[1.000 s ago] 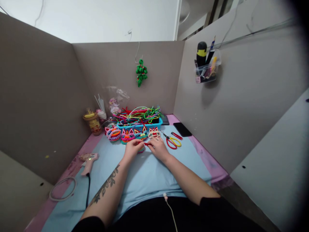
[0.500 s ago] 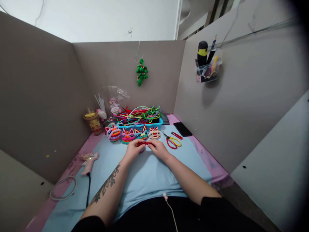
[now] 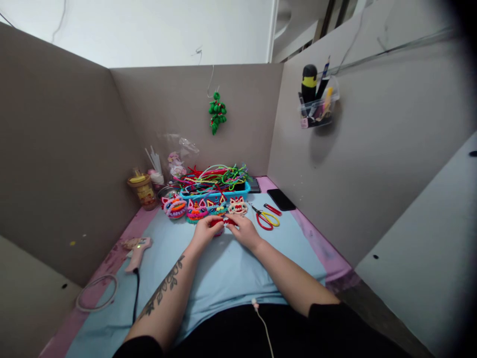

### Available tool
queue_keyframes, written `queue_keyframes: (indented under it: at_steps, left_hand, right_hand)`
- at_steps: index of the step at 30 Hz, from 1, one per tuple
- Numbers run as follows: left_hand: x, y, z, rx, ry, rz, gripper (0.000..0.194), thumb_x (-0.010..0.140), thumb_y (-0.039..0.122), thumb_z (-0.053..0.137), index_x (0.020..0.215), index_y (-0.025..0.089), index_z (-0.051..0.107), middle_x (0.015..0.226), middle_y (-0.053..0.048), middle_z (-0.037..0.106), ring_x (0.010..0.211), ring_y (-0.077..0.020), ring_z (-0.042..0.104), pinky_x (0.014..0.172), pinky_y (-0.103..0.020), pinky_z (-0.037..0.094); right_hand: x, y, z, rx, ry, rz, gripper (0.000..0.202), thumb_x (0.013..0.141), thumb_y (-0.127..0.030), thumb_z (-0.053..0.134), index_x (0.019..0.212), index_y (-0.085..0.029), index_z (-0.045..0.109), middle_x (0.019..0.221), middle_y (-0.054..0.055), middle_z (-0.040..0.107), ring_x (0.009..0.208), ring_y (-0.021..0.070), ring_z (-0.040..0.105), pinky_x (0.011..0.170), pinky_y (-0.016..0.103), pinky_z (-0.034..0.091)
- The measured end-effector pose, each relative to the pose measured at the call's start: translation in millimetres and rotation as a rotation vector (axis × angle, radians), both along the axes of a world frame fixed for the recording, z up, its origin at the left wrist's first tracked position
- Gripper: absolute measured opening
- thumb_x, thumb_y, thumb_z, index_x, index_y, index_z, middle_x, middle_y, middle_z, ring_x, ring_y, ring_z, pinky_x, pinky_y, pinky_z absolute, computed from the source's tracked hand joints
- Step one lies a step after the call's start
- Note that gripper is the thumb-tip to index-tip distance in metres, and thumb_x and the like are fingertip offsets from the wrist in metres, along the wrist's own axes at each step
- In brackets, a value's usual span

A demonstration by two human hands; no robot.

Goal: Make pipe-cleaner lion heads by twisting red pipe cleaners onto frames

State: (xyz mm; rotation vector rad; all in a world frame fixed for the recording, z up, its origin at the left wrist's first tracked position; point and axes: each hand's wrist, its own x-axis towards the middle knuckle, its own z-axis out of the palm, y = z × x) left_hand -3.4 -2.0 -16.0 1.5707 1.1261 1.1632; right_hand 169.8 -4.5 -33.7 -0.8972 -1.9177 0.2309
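Observation:
Between my hands is a small red fuzzy piece, pinched from both sides and partly covered by the fingers. My left hand grips its left end, and my right hand grips its right end. Just behind them stand several colourful fuzzy animal heads: an orange and purple one, a pink one, a teal one and a cream one. Below the fingers a bit of something pinkish shows, too small to make out.
A blue basket of fuzzy stems stands at the back. Scissors, a red tool and a phone lie right. At left are a pink glue gun, its cord and a lidded cup.
The fingers have shifted slightly on the red piece, and both hands still hold it. The whole view has moved a little.

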Motion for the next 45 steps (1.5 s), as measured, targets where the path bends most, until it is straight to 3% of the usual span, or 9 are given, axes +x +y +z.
queue_keyframes:
  at_steps: [6,11,19,23,26,30,34,39,45]
  left_hand:
    - [-2,-3,6.0,0.031,0.069,0.011,0.033,0.065,0.036,0.069,0.089,0.012,0.07,0.079,-0.007,0.07,0.068,-0.0165,0.061,0.063,-0.026,0.046]
    - [0,-7,5.6,0.0,0.105,-0.125,0.03,0.072,0.038,0.062,0.082,0.011,0.07,0.058,-0.002,0.061,0.051,-0.0103,0.05,0.052,-0.022,0.038]
    - [-2,-9,11.0,-0.312,-0.152,-0.237,0.036,0.067,0.046,0.068,0.075,0.011,0.065,0.066,-0.004,0.062,0.055,-0.0077,0.052,0.053,-0.019,0.038]
    - [-3,-11,13.5,-0.405,-0.204,-0.297,0.036,0.064,0.045,0.071,0.074,0.011,0.066,0.069,-0.004,0.064,0.055,-0.0069,0.052,0.052,-0.018,0.038]
    - [-3,-9,10.9,-0.368,-0.223,-0.271,0.038,0.064,0.043,0.072,0.083,0.011,0.067,0.07,-0.005,0.065,0.058,-0.0087,0.055,0.057,-0.021,0.041]
    - [-4,-4,6.3,-0.17,-0.207,-0.109,0.042,0.06,0.04,0.075,0.089,0.011,0.064,0.074,-0.006,0.066,0.064,-0.0137,0.06,0.063,-0.026,0.046]
    - [-3,-3,8.9,-0.031,-0.082,-0.058,0.038,0.06,0.035,0.074,0.089,0.012,0.065,0.08,-0.007,0.068,0.07,-0.016,0.062,0.064,-0.026,0.047]
    - [1,-9,13.1,-0.026,-0.002,-0.042,0.033,0.062,0.038,0.071,0.082,0.011,0.067,0.07,-0.006,0.067,0.064,-0.0158,0.06,0.059,-0.026,0.046]
    - [1,-5,7.1,-0.201,-0.251,-0.039,0.041,0.059,0.042,0.075,0.081,0.01,0.064,0.062,-0.005,0.064,0.058,-0.0139,0.06,0.059,-0.027,0.046]
  right_hand:
    - [0,2,1.5,-0.191,0.089,0.053,0.016,0.083,-0.022,0.054,0.093,-0.021,0.066,0.085,0.004,0.066,0.079,0.0162,0.06,0.072,0.029,0.048]
    - [1,-1,4.4,-0.079,0.065,0.05,0.011,0.083,-0.02,0.055,0.086,-0.02,0.065,0.079,0.004,0.062,0.076,0.0159,0.056,0.07,0.028,0.046]
    - [1,-6,8.4,0.176,-0.031,0.057,0.015,0.086,-0.017,0.048,0.091,-0.02,0.062,0.085,0.006,0.061,0.085,0.0191,0.054,0.08,0.036,0.045]
    - [1,-6,6.4,0.192,-0.042,0.061,0.016,0.086,-0.018,0.049,0.093,-0.022,0.063,0.087,0.006,0.061,0.088,0.0193,0.054,0.083,0.037,0.045]
    - [2,-3,3.9,0.106,-0.014,0.097,0.018,0.085,-0.019,0.05,0.098,-0.023,0.062,0.092,0.006,0.062,0.091,0.0192,0.055,0.084,0.036,0.045]
    - [3,2,-1.0,-0.109,0.119,0.055,0.031,0.082,-0.023,0.054,0.114,-0.022,0.055,0.103,0.007,0.062,0.09,0.0183,0.058,0.08,0.034,0.047]
    - [2,5,-3.1,-0.226,0.164,0.031,0.021,0.083,-0.024,0.052,0.101,-0.02,0.061,0.092,0.004,0.065,0.081,0.0164,0.06,0.074,0.03,0.048]
    - [0,1,0.7,-0.174,0.153,0.059,0.012,0.082,-0.023,0.054,0.088,-0.019,0.064,0.081,0.004,0.064,0.077,0.0156,0.058,0.07,0.028,0.048]
    - [1,-1,2.0,0.051,0.129,0.089,0.014,0.084,-0.021,0.052,0.088,-0.021,0.065,0.085,0.005,0.065,0.085,0.0182,0.059,0.081,0.035,0.047]
